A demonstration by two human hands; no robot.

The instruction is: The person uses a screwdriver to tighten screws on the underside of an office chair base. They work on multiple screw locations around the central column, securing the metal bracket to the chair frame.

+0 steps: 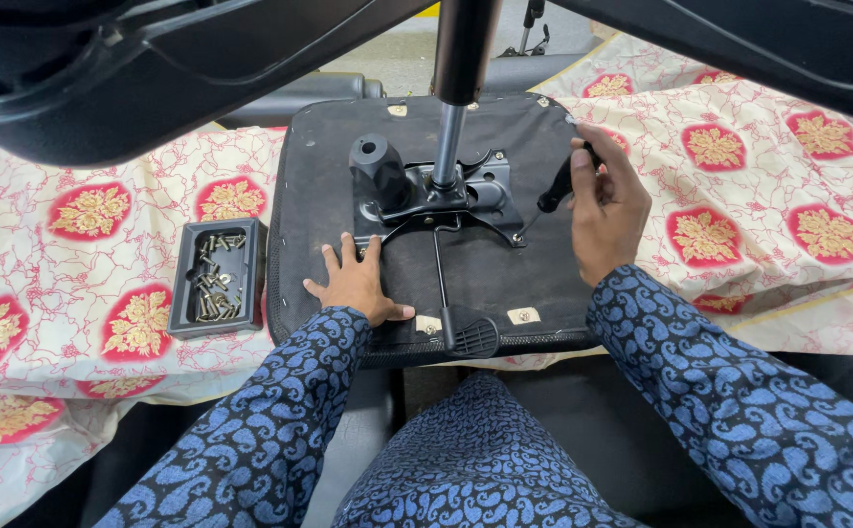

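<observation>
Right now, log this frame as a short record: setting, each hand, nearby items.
setting: upturned black fabric chair seat lying on a cream cloth with red and gold medallions
left hand: flat on the seat underside, holding nothing
right hand: gripping a black-handled screwdriver, tip at a corner of the black metal mechanism plate
nearby: black plastic tray of brass-coloured screws, left of the seat

A single head-worn camera looks steeply down, close over the upturned seat point(426, 225), its top edge apparently blocked.
</observation>
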